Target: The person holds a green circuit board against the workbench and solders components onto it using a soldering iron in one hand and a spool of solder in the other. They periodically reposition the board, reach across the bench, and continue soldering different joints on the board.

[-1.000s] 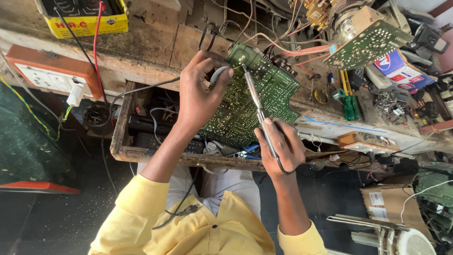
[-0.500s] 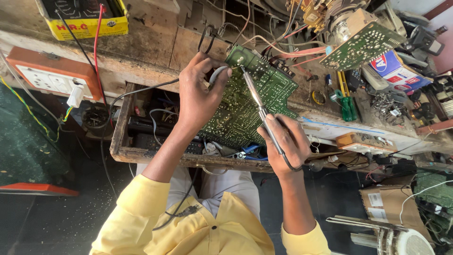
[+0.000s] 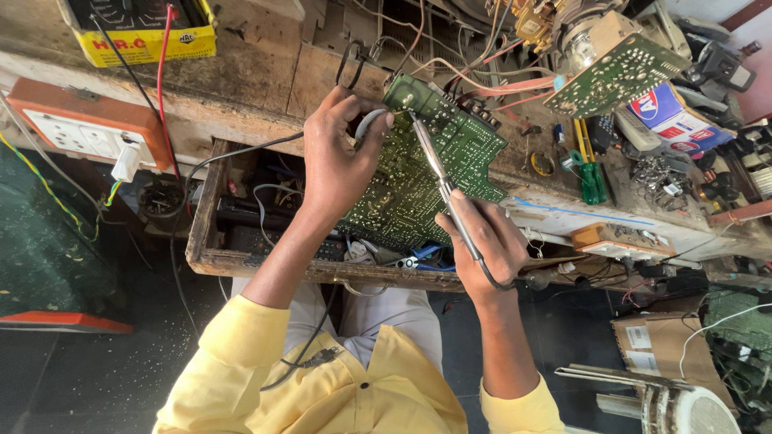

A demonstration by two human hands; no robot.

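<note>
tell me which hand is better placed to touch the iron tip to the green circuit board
Right: the right hand grips the thin metal soldering iron, tip already at the green circuit board. The left hand holds the board's top edge.

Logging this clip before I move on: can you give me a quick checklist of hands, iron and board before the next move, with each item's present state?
1. Right hand has a grip on the soldering iron: ok.
2. Iron tip is over the green circuit board, near its upper edge: ok; actual contact cannot tell.
3. Left hand steadies the board's upper edge: ok.
4. Solder wire looped at the left fingertips: ok; whether it reaches the joint, cannot tell.
5. Board rests tilted over the open wooden drawer: ok.
6. Iron's cord clear of the board: cannot tell.
</note>
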